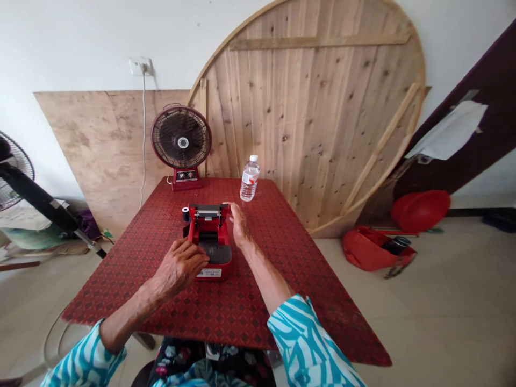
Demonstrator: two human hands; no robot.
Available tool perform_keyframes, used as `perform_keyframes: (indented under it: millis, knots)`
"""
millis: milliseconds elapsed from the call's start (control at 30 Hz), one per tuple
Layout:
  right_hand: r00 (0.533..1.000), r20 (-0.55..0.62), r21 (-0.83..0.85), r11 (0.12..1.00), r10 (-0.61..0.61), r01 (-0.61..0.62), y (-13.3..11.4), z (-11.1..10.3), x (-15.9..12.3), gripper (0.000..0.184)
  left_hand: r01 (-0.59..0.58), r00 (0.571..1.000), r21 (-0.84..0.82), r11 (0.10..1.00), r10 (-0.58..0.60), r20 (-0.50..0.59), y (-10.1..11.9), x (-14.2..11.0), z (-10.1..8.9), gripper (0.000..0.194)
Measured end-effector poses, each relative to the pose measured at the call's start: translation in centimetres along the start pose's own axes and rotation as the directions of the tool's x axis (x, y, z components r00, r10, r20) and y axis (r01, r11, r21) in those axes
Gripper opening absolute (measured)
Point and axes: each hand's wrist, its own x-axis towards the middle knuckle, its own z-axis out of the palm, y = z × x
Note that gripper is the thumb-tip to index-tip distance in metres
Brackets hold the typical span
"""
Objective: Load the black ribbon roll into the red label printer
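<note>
A small red machine with a black inside, which looks like a label or receipt printer (220, 271), stands on the table with its lid (208, 208) raised at the back. My left hand (183, 262) lies over its left front edge, fingers bent onto the dark front panel (216, 252). At the back right, my right hand (239, 223) holds the corner of the raised lid between thumb and fingers. Beside the lid's left end is a small roll (186, 214) with a white end and dark side. My left fingertips are partly hidden.
The table (262, 301) has a red patterned cover. A water bottle (250, 180) and a red fan (181, 142) stand at its back. Behind leans a round wooden board (306, 118). A red bag (363, 247) and red basin (421, 210) are on the right.
</note>
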Motion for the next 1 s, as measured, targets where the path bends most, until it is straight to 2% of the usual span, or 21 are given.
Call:
perform_keyframes:
  millis: [100,133,233,333,433,500,567,700,833,933,1000]
  knots:
    - [0.993,0.003,-0.086,0.99,-0.115,0.115,0.0,-0.7,-2.3,0.035,0.006,1.0,0.023,1.0,-0.005,-0.018,0.1,-0.4,0.2,0.019]
    - [0.992,-0.014,-0.088,0.989,-0.122,0.12,0.2,-1.0,-3.2,0.031,0.005,1.0,0.027,1.0,-0.005,-0.018,0.1,-0.5,0.3,0.019]
    - [0.995,-0.051,-0.046,0.995,-0.088,0.085,1.2,-1.4,-5.5,0.022,0.014,1.0,0.011,1.0,-0.014,-0.014,0.1,-0.7,0.5,0.02]
    - [0.996,-0.069,0.001,0.999,-0.048,0.048,2.4,-1.5,-6.9,0.018,0.044,0.999,-0.088,0.995,-0.045,-0.014,-0.2,-1.0,0.5,0.02]
    - [0.995,-0.096,0.062,0.998,-0.002,0.008,3.1,-1.4,-7.4,0.021,0.157,0.983,-0.192,0.969,-0.171,-0.059,-1.1,-1.4,0.4,0.021]
    - [0.993,-0.109,0.109,0.994,0.036,-0.024,3.2,-1.3,-7.6,0.025,0.277,0.947,-0.202,0.939,-0.302,-0.107,-1.9,-1.8,0.5,0.025]
    - [0.991,-0.109,0.15,0.987,0.082,-0.065,3.1,-1.1,-7.7,0.029,0.36,0.918,-0.179,0.916,-0.382,-0.11,-2.7,-2.3,0.8,0.029]
    - [0.984,-0.081,0.216,0.967,0.156,-0.136,2.7,-0.9,-8.0,0.037,0.39,0.918,-0.118,0.913,-0.396,-0.033,-3.2,-3.2,1.7,0.035]
    - [0.989,-0.069,0.195,0.974,0.13,-0.114,2.4,-1.0,-8.1,0.037,0.394,0.915,-0.118,0.912,-0.401,-0.048,-3.1,-3.7,2.3,0.036]
    - [0.992,-0.059,0.16,0.982,0.108,-0.097,2.8,-1.1,-8.2,0.037,0.418,0.898,-0.227,0.88,-0.437,-0.042,-3.1,-4.0,2.6,0.036]
    - [0.991,-0.078,0.155,0.983,0.111,-0.098,3.5,-1.2,-8.4,0.039,0.457,0.866,-0.386,0.801,-0.5,-0.012,-3.1,-4.0,2.7,0.036]
